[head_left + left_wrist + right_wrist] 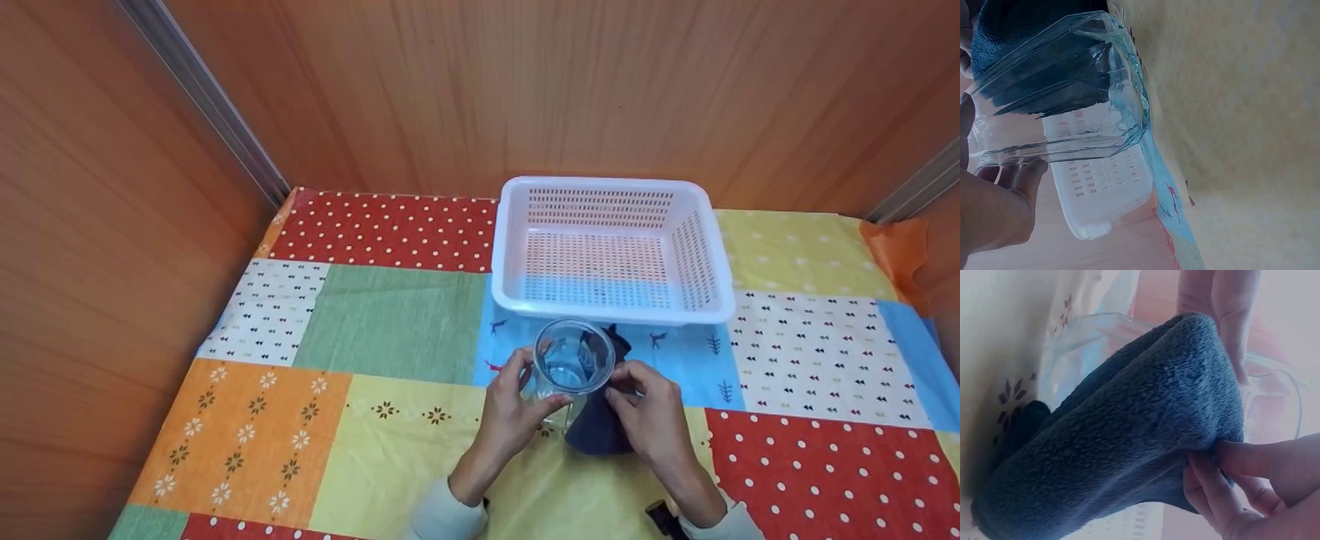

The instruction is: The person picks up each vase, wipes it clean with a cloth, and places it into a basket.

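Head view: the left hand (508, 416) grips a clear glass (564, 367) just in front of the white basket (615, 310); the right hand (654, 416) pinches a dark cloth (598, 431) beside the glass. Left wrist: that hand curls round the glass, basket beyond. Right wrist: fuzzy cloth folds partly hide the glass, so contact is hard to judge.

The left hand (1002, 211) grips a glass (1075, 93); dark cloth (1016, 28) and a white basket (1100, 188) show through it.
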Tool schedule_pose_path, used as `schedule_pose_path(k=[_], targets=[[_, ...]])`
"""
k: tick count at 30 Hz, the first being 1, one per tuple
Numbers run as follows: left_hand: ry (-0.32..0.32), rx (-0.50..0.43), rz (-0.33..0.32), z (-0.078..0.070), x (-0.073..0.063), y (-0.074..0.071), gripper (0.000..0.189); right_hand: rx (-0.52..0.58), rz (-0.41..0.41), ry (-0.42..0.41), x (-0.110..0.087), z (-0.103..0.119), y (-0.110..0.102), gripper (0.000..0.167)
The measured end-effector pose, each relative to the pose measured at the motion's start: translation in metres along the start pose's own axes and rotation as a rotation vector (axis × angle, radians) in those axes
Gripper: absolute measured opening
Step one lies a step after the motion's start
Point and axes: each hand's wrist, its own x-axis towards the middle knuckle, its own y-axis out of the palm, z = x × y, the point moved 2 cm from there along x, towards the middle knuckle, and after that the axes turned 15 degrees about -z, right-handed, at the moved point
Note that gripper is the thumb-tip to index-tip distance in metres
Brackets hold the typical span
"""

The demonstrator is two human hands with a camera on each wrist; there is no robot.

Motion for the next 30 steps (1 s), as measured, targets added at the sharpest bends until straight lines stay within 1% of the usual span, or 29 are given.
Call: schedule_pose_path(k=[4,8,14,18,23,30], targets=[[0.007,0.004,0.005,0.001,-0.001,0.000,0.062,-0.061,0.012,-0.036,0.000,-0.003,0.001,0.023],[0.006,-0.003,0.006,0.002,-0.002,0.000,0.062,-0.117,0.027,-0.060,-0.002,-0.015,0.004,0.024],[0.008,-0.018,-0.002,0.002,-0.001,0.000,0.058,-0.172,0.058,-0.026,-0.007,-0.036,0.010,0.025],[0.004,-0.017,-0.006,0.002,0.000,0.001,0.056,-0.178,0.052,-0.020,-0.009,-0.040,0.012,0.024],[0.006,-0.006,-0.004,0.002,-0.001,0.000,0.058,-0.153,0.021,-0.056,-0.008,-0.032,0.009,0.025],[0.016,-0.012,-0.003,0.001,0.000,0.001,0.060,-0.045,-0.012,-0.048,-0.002,-0.003,0.001,0.024]])
